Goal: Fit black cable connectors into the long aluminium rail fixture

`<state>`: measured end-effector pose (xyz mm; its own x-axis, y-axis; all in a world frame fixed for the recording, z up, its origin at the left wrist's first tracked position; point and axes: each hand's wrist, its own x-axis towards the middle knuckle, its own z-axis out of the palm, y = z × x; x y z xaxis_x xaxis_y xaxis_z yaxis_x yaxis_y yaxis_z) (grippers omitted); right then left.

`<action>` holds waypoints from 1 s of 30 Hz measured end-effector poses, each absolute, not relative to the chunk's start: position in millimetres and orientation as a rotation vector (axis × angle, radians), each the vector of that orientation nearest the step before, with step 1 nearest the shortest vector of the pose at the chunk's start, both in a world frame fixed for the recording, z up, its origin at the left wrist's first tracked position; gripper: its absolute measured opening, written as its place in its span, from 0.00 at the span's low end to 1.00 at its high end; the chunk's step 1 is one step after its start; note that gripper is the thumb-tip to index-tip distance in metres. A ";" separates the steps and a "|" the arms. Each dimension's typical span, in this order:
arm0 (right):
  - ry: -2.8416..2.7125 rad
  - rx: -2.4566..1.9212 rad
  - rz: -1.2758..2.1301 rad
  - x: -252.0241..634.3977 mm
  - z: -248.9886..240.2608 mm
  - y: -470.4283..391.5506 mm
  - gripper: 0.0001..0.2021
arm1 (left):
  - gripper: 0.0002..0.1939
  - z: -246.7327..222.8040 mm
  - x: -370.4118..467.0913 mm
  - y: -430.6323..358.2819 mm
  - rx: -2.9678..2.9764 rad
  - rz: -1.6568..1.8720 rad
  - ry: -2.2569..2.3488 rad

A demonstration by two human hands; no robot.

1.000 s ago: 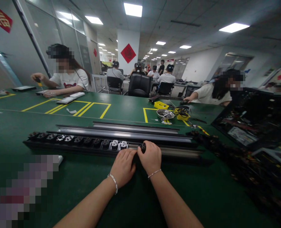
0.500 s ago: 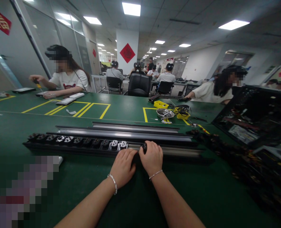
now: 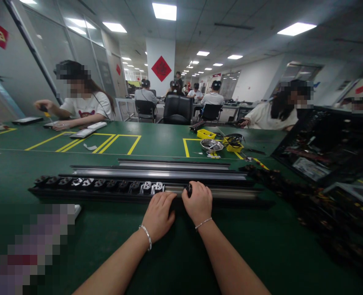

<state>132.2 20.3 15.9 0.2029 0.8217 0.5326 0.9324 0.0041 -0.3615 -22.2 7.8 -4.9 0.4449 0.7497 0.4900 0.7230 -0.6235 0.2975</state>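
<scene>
A long black power strip housing lies across the table in front of me, its metal channel facing up. Black socket modules fill its left part, with two white socket modules at the right end of the row. My left hand grips the front edge just below the white modules, fingers together over the rim. In the channel, right of a short bare stretch, my right hand is closed around a black socket module, mostly hidden by the fingers.
Two more metal channels lie behind the housing. Loose black modules and an open black case crowd the right. A steel bowl and yellow bins stand farther back. Co-workers sit across the table.
My right hand has shifted slightly right along the channel with the black module, widening the gap between my hands. My left hand stays at the front edge. The view has tilted slightly.
</scene>
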 end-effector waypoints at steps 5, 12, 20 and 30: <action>-1.630 -1.840 -0.212 135.9 16.4 20.0 0.13 | 0.25 -4.9 -22.1 7.5 2.627 0.930 1.344; -1.625 -1.849 -0.211 137.1 15.1 20.3 0.14 | 0.24 -3.5 -22.1 7.1 2.629 0.902 1.349; -1.611 -1.869 -0.213 140.4 15.6 20.3 0.15 | 0.23 -1.3 -21.2 5.7 2.630 0.898 1.367; -1.579 -1.936 -0.177 146.1 18.4 20.7 0.16 | 0.24 -2.5 -21.4 6.6 2.630 0.929 1.360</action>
<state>146.1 20.7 18.4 0.2741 0.8371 0.4734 0.9212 -0.0871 -0.3792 -21.4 6.6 -2.5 0.4366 0.7542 0.4905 0.7312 -0.6151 0.2949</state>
